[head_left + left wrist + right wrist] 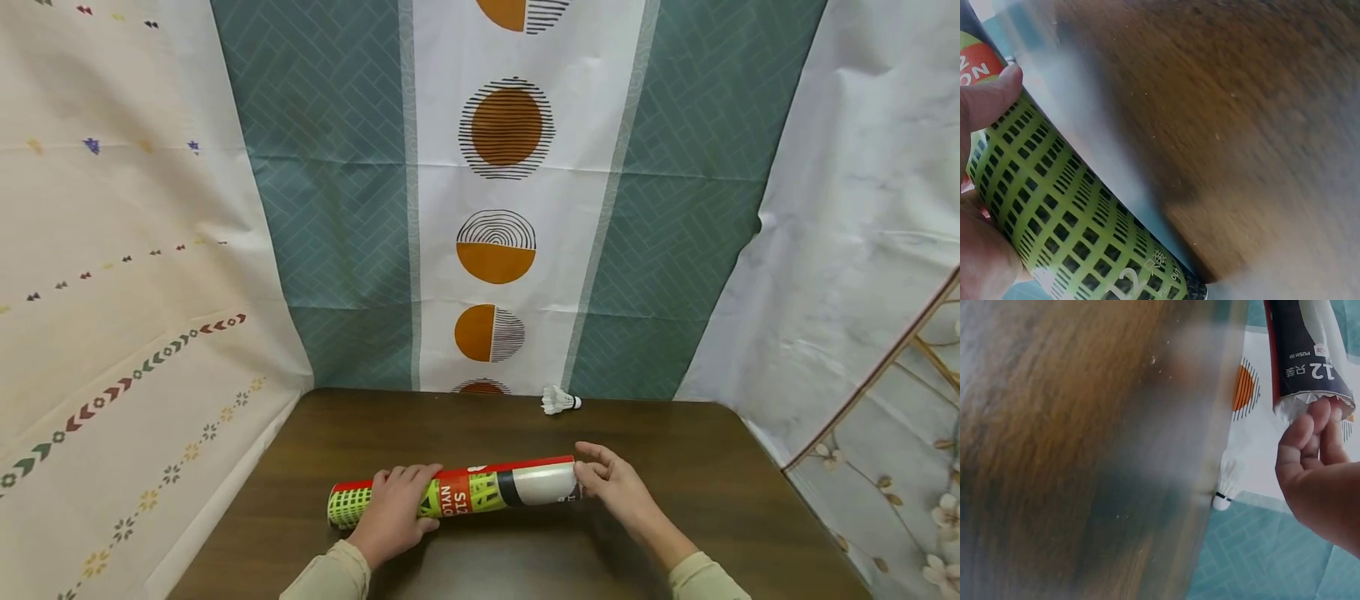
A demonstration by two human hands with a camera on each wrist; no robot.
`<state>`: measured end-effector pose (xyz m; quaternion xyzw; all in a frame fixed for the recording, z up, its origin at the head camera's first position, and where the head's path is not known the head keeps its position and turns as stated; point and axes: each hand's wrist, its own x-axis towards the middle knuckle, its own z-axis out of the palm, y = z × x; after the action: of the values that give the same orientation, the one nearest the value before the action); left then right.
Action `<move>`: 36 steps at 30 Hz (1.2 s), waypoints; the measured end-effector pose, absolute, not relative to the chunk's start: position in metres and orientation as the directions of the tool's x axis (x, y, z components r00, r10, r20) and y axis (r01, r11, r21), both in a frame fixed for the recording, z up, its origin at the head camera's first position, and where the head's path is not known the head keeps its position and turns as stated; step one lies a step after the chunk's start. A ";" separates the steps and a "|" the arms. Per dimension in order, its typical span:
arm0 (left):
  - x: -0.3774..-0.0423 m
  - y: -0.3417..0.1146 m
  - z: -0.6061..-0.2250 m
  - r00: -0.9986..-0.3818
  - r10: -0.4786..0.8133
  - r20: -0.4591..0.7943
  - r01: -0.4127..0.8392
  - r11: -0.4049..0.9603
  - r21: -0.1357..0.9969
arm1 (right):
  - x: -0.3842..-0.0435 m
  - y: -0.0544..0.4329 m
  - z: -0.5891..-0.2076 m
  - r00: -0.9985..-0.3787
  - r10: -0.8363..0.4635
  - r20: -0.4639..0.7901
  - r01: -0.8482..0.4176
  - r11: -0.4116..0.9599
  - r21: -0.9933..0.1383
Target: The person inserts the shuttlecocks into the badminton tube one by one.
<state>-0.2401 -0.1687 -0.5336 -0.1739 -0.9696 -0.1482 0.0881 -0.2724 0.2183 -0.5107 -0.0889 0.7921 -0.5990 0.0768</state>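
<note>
A long shuttlecock tube (480,492), printed in lime green, red, black and white, lies tilted across the front middle of the table. My left hand (397,508) grips it round its left half, thumb along the near side (997,97). At the right end, my right hand (611,483) has its fingers apart at the tube's mouth. In the right wrist view, fingertips of the right hand (1316,456) reach into the opening, beside a whitish, ragged-edged shuttlecock skirt (1294,407) that shows there. The inside of the tube is hidden.
One white shuttlecock (560,400) with a dark band lies at the table's back edge. The brown wooden table (360,433) meets a teal and white patterned curtain (337,250) behind, with patterned cloths hanging on the left and right.
</note>
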 end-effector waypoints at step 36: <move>-0.234 -0.179 -0.534 -0.931 0.319 0.179 0.356 0.902 0.243 | -0.336 0.246 -0.491 -0.976 -0.168 -0.139 0.112 0.163 -0.980</move>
<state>-0.2342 -0.1794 -0.5337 -0.1736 -0.9729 -0.1367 0.0678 -0.3358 0.2461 -0.4914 -0.0184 0.7549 -0.6466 0.1081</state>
